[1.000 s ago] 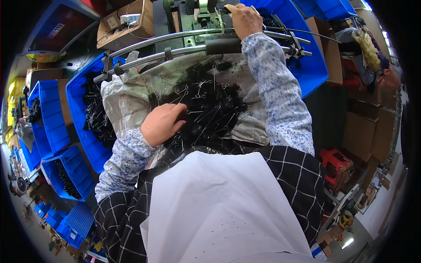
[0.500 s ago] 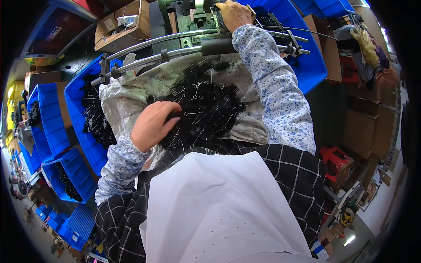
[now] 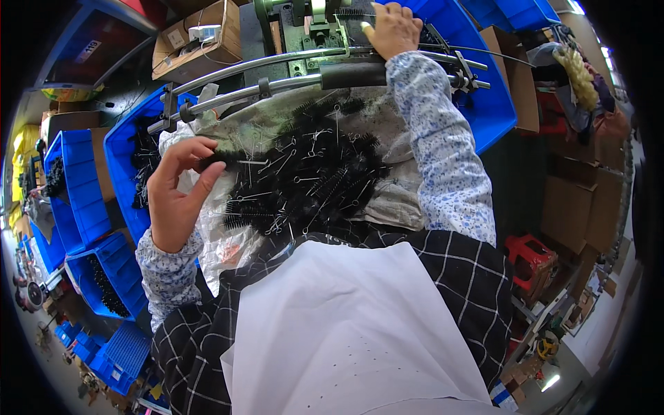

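Note:
Black-bristled twisted-wire brushes [image 3: 315, 173] lie heaped on a grey-white woven sack over my lap, some with looped bare wire ends. My left hand [image 3: 178, 197], at the left of the heap, has thumb and fingers curled round the dark end of one small brush [image 3: 238, 158]; its bare wire points right. At the top, my right hand [image 3: 394, 31] is at the green-grey metal machine [image 3: 315, 34]. A black brush [image 3: 354, 12] runs left from its fingertips, which appear closed on the brush's end. A yellowish cover shows on the thumb.
Two metal rails [image 3: 256, 88] cross in front of the machine. A blue bin [image 3: 121, 162] with more brushes stands at left, another blue bin [image 3: 494, 104] at right. A cardboard box [image 3: 197, 45] sits at upper left, a red stool [image 3: 529, 263] at lower right.
My left hand has moved left from the heap and now has a brush between its fingers. My right hand has shifted slightly right and down; a brush now shows beside it at the machine.

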Action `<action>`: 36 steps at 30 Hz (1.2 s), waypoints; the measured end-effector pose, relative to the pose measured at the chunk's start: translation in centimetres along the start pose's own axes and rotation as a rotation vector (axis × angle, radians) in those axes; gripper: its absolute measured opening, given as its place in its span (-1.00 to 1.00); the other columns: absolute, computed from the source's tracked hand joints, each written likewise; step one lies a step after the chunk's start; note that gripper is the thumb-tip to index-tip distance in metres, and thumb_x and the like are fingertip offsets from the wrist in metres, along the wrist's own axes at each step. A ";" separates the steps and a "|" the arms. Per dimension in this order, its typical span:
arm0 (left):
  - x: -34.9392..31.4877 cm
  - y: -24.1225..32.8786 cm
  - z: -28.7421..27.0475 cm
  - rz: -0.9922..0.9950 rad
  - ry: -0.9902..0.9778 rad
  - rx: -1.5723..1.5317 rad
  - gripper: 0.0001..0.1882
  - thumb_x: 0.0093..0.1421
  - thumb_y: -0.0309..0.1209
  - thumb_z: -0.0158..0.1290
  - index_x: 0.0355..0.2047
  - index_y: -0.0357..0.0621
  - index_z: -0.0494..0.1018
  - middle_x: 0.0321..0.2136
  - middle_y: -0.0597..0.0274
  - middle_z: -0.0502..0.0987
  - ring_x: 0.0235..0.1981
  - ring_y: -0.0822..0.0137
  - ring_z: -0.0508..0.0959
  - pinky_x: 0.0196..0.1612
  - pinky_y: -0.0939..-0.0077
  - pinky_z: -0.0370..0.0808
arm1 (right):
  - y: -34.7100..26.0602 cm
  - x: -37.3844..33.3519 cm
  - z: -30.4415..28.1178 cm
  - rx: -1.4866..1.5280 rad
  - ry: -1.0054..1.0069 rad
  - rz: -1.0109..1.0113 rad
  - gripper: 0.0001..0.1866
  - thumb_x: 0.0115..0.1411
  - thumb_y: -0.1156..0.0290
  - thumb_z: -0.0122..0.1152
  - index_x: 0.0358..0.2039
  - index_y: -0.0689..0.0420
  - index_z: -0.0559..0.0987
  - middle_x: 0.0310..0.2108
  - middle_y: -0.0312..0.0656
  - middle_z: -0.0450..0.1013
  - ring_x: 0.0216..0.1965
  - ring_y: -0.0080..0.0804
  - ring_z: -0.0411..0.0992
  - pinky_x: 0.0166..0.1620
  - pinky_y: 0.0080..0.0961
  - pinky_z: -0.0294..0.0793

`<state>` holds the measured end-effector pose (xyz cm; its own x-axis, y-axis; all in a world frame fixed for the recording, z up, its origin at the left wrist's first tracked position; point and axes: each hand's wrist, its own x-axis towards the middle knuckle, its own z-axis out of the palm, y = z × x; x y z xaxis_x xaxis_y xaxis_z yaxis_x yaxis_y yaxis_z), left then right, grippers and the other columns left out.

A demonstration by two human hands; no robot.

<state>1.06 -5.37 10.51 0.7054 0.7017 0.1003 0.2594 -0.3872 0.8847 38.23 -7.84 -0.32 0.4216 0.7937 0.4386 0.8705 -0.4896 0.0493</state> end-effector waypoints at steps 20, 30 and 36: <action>1.7 0.7 1.3 0.120 0.007 -0.049 -0.78 0.02 -0.55 0.13 -0.31 -0.26 0.37 -0.23 0.17 0.47 -0.29 0.45 0.45 -0.19 0.60 0.39 | -3.7 0.1 -0.2 0.081 -0.117 0.034 -0.81 -0.05 0.28 0.11 -0.41 0.04 0.54 -0.39 -0.25 0.50 -0.18 -0.28 0.41 -0.18 -0.17 0.23; 2.2 -0.2 2.3 0.056 -0.018 -0.279 -0.80 0.02 -0.71 -0.03 -0.32 -0.26 0.36 -0.19 0.17 0.42 -0.20 0.47 0.44 -0.09 0.61 0.36 | 2.8 2.2 1.8 0.073 -0.249 0.133 -0.76 0.11 0.22 -0.03 -0.32 -0.04 0.57 -0.36 -0.15 0.42 -0.26 -0.20 0.43 -0.20 -0.24 0.39; 3.2 -0.2 3.0 0.130 -0.100 -0.243 -0.82 0.00 -0.70 -0.03 -0.35 -0.28 0.36 -0.22 0.19 0.43 -0.24 0.47 0.46 -0.13 0.60 0.40 | 8.2 3.1 1.0 -0.046 -0.130 -0.002 -0.78 0.09 0.27 0.00 -0.30 -0.02 0.57 -0.29 -0.11 0.47 -0.30 -0.13 0.46 -0.21 -0.20 0.43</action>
<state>5.27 -4.80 9.25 0.7868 0.5888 0.1850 0.0057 -0.3067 0.9518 46.96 -9.06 0.53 0.4520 0.8333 0.3184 0.8600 -0.5018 0.0924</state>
